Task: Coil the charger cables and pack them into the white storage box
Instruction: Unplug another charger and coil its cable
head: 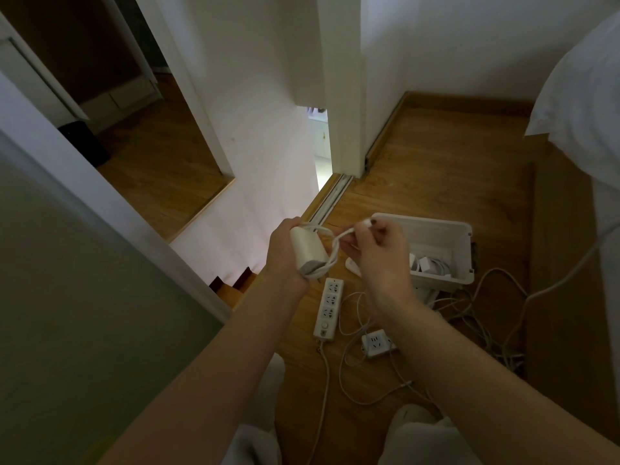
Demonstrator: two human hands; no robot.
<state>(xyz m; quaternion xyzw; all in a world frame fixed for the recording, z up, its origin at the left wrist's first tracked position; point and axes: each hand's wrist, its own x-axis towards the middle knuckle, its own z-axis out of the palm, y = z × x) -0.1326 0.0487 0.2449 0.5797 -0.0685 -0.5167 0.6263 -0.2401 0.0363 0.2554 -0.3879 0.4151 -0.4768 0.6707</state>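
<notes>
My left hand grips a white charger brick with its white cable looped around it. My right hand pinches the free end of that cable by its plug, just right of the brick. Behind my right hand on the wooden floor stands the white storage box, with white adapters and a coiled cable inside. Both hands hover above the floor, left of the box.
A long white power strip lies on the floor below my hands. A smaller socket block and several loose white cables sprawl to the right. White bedding hangs at far right. A sliding door track and walls stand ahead.
</notes>
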